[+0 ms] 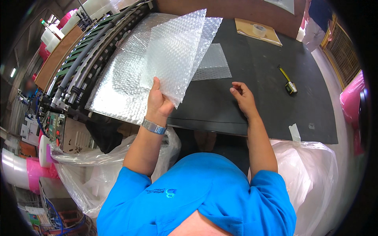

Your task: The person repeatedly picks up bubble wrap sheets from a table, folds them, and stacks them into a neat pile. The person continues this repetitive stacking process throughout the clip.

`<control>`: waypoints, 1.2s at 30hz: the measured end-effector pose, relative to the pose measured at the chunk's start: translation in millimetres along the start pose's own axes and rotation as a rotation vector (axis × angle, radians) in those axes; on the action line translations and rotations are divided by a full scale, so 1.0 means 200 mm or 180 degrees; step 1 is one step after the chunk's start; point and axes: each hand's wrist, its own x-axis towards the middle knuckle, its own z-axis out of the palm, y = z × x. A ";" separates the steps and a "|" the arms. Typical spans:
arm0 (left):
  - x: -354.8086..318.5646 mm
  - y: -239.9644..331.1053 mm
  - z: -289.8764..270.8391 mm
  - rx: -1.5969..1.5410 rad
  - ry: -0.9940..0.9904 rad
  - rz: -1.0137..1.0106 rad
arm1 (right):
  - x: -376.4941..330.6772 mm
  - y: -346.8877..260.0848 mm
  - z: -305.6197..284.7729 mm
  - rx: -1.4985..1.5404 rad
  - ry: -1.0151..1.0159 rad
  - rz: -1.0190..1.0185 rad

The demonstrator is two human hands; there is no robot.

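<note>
Left hand: left hand [157, 103] grips a stack of bubble wrap sheets [177, 51], lifted off the black table [267, 78] toward 12 o'clock.
Right hand: right hand [243, 98] rests empty on the table, fingers curled loosely.
Bags: clear plastic bag [90, 173] at 8 o'clock holds pale sheeting; another bag [311, 173] at 4 o'clock, contents unclear.
Table items: tape measure [290, 85], tape roll [258, 30].
Cut off: a person [319, 19] at 1 o'clock, only partly visible.

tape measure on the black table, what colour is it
Yellow and black: the tape measure has a dark case with a yellow strip pulled out. The head view shows it, right of the right hand.
</note>
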 end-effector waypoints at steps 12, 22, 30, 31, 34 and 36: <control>-0.04 -0.01 0.01 0.0168 -0.0174 0.0130 | 0.00 0.01 0.00 -0.0053 -0.0086 0.0092; -0.03 -0.04 -0.03 0.0147 -0.0245 0.0046 | -0.05 -0.20 0.06 0.0835 -0.0438 0.0324; -0.03 -0.06 -0.03 0.0194 -0.0247 0.0083 | -0.06 -0.36 0.11 0.1714 -0.0621 0.0051; -0.03 -0.06 -0.02 0.0223 -0.0251 0.0115 | -0.07 -0.38 0.11 0.1826 -0.0623 0.0030; -0.02 -0.07 -0.04 0.0206 -0.0318 0.0081 | -0.06 -0.42 0.11 0.2105 -0.0585 -0.0015; -0.02 -0.08 -0.05 0.0197 -0.0349 0.0065 | -0.06 -0.46 0.11 0.2211 -0.0497 -0.0023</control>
